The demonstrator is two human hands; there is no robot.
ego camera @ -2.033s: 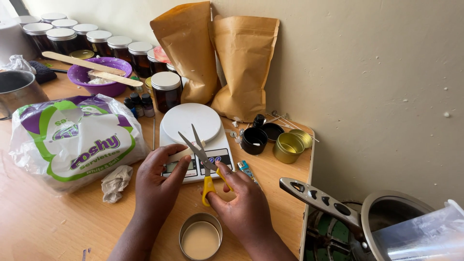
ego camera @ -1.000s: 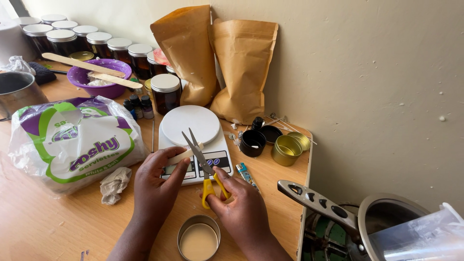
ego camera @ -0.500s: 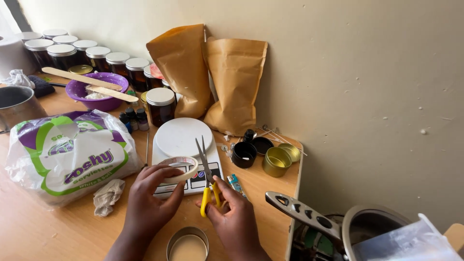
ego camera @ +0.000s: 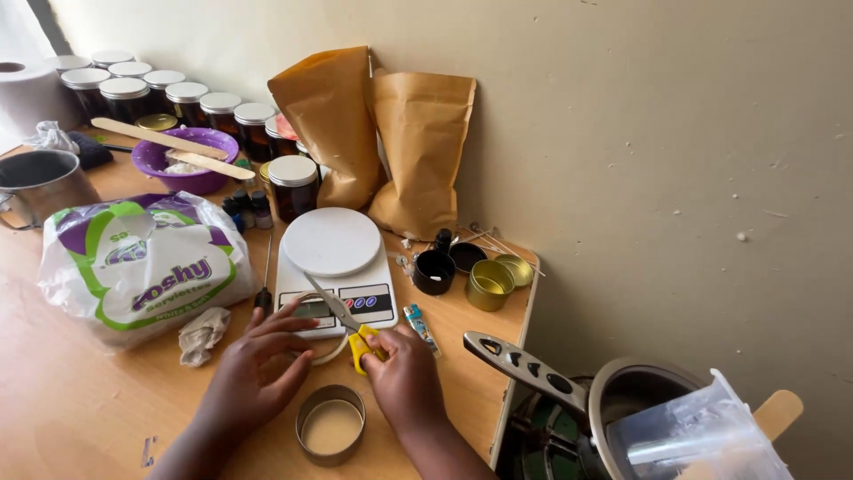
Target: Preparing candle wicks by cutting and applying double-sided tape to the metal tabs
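Observation:
My right hand (ego camera: pixel 404 373) grips the yellow handles of a pair of scissors (ego camera: pixel 342 318), whose blades point up and left over the white kitchen scale (ego camera: pixel 333 262). My left hand (ego camera: pixel 258 369) holds a pale strip or band (ego camera: pixel 320 351) by the front edge of the scale, fingers spread around it. A round metal tin (ego camera: pixel 330 425) with pale wax inside sits on the wooden table (ego camera: pixel 80 400) just below both hands.
A plastic pack of serviettes (ego camera: pixel 142 262) lies left. Behind stand two brown paper bags (ego camera: pixel 373 133), several lidded jars (ego camera: pixel 222 111), a purple bowl (ego camera: pixel 182 160) with wooden sticks, and a metal pot (ego camera: pixel 35 182). Small tins (ego camera: pixel 489 284) and a lighter (ego camera: pixel 419 324) lie right; a pan handle (ego camera: pixel 524 369) juts past the table's edge.
The view has drifted so the table sits lower and nearer. My hands have shifted slightly toward the scale's front edge; the scissors stay in my right hand.

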